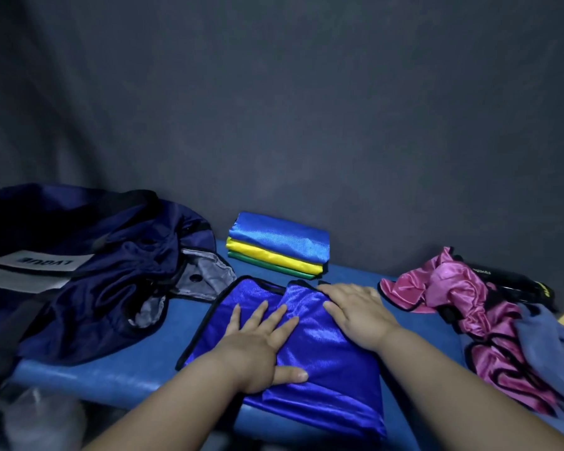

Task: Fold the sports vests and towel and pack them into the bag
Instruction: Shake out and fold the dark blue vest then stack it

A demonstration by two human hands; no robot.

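Head view, left hand (261, 340) and right hand (355, 309) both flat with fingers spread, pressing the royal-blue vest (323, 362), shiny satin with black trim, partly folded on the blue table (137, 346), folded stack (280, 245) behind, navy bag (88, 265) at left.

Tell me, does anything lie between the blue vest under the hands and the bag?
Nothing visible does: only bare table separates the blue vest from the bag to its left.
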